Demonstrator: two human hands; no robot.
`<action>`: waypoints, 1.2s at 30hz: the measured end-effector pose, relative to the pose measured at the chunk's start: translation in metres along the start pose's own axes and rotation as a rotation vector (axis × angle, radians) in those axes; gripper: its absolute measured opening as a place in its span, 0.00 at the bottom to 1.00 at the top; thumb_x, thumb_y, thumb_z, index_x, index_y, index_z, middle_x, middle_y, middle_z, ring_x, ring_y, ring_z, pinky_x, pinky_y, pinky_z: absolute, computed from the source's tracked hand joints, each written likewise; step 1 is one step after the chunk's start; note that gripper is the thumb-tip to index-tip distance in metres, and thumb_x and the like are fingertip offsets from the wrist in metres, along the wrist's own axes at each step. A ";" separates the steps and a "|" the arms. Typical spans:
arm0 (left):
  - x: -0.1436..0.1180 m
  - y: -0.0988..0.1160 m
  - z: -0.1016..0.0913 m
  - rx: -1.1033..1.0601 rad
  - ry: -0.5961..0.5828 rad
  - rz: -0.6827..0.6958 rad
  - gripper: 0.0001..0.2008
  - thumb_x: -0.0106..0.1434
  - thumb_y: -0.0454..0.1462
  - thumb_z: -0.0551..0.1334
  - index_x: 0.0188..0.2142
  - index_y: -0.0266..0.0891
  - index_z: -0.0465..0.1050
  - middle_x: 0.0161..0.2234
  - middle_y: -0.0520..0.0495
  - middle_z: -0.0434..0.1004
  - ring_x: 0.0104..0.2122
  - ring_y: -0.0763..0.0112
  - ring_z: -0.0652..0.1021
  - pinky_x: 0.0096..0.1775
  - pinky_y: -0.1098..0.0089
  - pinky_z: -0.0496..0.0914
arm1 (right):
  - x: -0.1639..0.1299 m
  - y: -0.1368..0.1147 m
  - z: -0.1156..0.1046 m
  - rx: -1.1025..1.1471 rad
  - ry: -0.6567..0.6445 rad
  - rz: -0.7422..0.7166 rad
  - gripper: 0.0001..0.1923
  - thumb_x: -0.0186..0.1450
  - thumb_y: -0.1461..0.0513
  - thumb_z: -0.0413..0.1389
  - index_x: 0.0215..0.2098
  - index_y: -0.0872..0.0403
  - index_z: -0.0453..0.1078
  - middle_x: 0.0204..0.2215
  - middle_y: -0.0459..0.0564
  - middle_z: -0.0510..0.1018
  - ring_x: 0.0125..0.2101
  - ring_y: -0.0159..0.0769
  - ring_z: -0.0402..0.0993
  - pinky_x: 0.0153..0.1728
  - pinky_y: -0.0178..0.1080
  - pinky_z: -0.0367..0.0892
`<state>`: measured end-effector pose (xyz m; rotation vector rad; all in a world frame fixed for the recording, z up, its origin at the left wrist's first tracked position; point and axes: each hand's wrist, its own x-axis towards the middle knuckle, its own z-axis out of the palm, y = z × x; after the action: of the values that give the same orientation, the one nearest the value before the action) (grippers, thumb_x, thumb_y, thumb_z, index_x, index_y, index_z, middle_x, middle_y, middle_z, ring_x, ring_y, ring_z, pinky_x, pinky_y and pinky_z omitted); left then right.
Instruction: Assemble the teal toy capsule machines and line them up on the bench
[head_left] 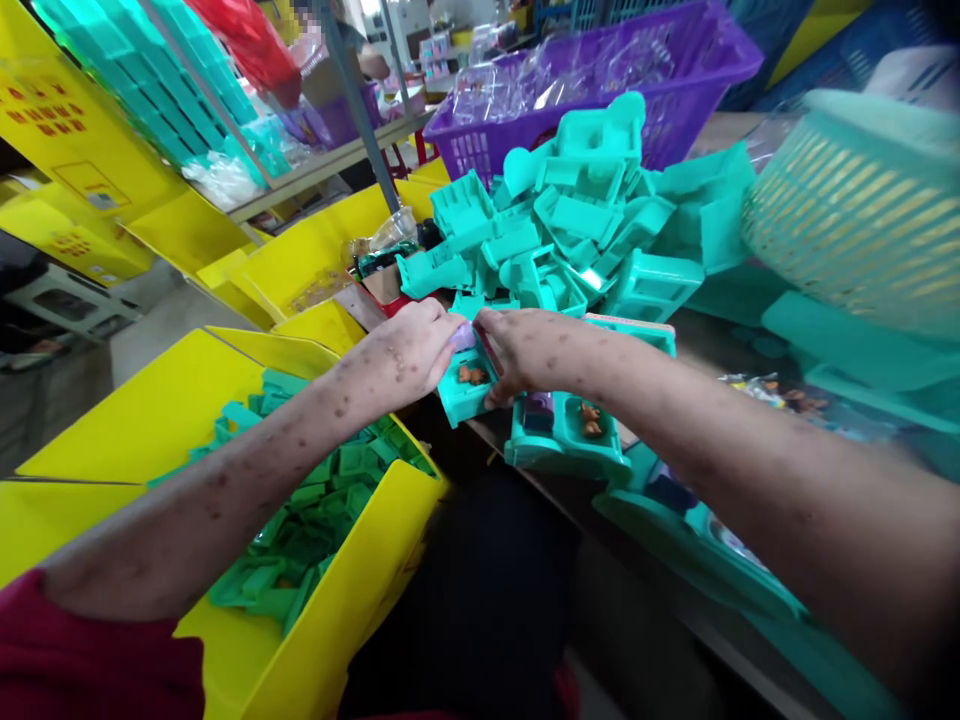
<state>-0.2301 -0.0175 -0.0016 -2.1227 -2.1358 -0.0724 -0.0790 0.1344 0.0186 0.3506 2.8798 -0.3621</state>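
Between my hands is a teal plastic tray [466, 408] with a small brown figure [472, 374] and a light purple piece [463, 337] in it. My left hand [420, 345] grips the tray's left side near the purple piece, its fingertips partly hidden. On the opposite side, my right hand [517, 350] has thumb and fingers wrapped round the edge. Just right of it lies another teal tray [568, 455], holding a brown figure [591, 420] and a dark purple piece [538, 411]. Behind my hands rises a heap of empty teal trays [555, 220].
A yellow box [367, 590] full of teal pieces stands at my left. At the back, a purple basket [675, 110] holds clear plastic packaging. A pale green basket [862, 210] sits at right, near more teal trays [697, 560]. A person's red sleeve [247, 40] shows far off.
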 end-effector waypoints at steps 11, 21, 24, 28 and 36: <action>-0.005 -0.013 0.006 -0.227 0.100 -0.078 0.20 0.77 0.44 0.60 0.61 0.38 0.77 0.54 0.38 0.84 0.53 0.55 0.83 0.59 0.55 0.76 | 0.004 0.004 0.007 0.020 0.027 -0.009 0.48 0.56 0.51 0.80 0.66 0.57 0.65 0.59 0.61 0.80 0.58 0.57 0.78 0.51 0.45 0.71; -0.009 -0.005 0.015 -0.202 0.137 -0.121 0.20 0.78 0.43 0.58 0.63 0.36 0.75 0.56 0.37 0.82 0.55 0.53 0.81 0.58 0.55 0.75 | 0.004 0.005 0.010 0.001 0.034 0.003 0.51 0.58 0.49 0.79 0.70 0.57 0.63 0.62 0.62 0.79 0.60 0.59 0.78 0.54 0.47 0.72; -0.010 -0.002 0.015 -0.148 0.116 -0.098 0.20 0.79 0.41 0.56 0.64 0.36 0.74 0.59 0.35 0.80 0.59 0.51 0.79 0.61 0.53 0.73 | 0.004 0.005 0.010 -0.008 0.034 -0.009 0.51 0.58 0.49 0.78 0.70 0.57 0.62 0.63 0.63 0.78 0.60 0.59 0.77 0.55 0.47 0.71; -0.007 -0.003 0.012 -0.129 0.095 -0.078 0.20 0.78 0.40 0.56 0.64 0.34 0.74 0.58 0.33 0.80 0.59 0.50 0.79 0.62 0.51 0.73 | 0.002 0.003 0.007 -0.003 0.023 -0.002 0.49 0.58 0.49 0.78 0.68 0.56 0.64 0.62 0.63 0.79 0.60 0.59 0.77 0.54 0.46 0.70; 0.001 -0.022 -0.005 -0.278 0.022 -0.063 0.21 0.74 0.47 0.62 0.58 0.40 0.81 0.50 0.41 0.86 0.49 0.56 0.84 0.54 0.59 0.76 | -0.006 -0.004 0.000 0.011 0.004 0.021 0.44 0.59 0.52 0.78 0.65 0.57 0.66 0.60 0.63 0.81 0.58 0.57 0.80 0.52 0.47 0.72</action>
<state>-0.2514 -0.0171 0.0046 -2.1817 -2.2952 -0.4191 -0.0747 0.1295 0.0204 0.3840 2.8761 -0.3744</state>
